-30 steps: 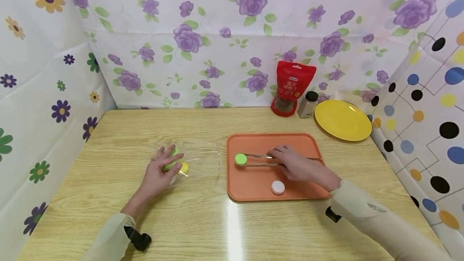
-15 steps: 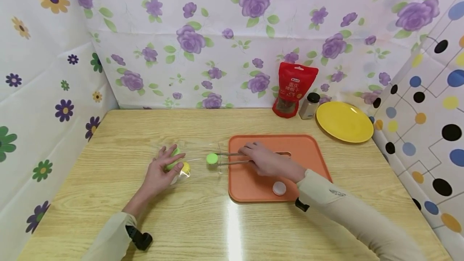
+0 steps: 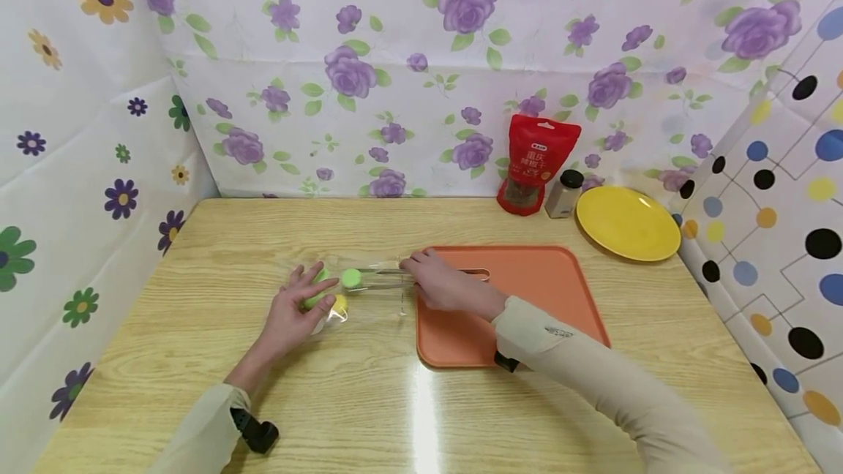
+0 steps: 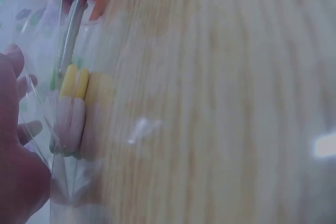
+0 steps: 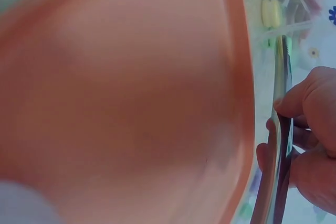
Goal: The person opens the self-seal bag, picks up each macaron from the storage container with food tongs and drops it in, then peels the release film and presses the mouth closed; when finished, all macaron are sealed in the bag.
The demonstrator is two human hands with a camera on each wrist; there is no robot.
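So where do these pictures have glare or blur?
Head view: a bright white streak of glare on the table, near the tray, and small glints on the clear bag; left wrist view: hazy overall, with a white reflection at the right edge; right wrist view: the tray looks soft, and a pale shape at lower left is too blurred to name.

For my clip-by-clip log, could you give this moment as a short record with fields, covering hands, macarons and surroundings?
Left hand: touching the clear bag
Right hand: gripping metal tongs
Held in tongs: green macaron
Seen through bag: yellow macaron, pale macaron
Tray: orange, right of bag
Back right: red pouch, black-capped jar, yellow plate
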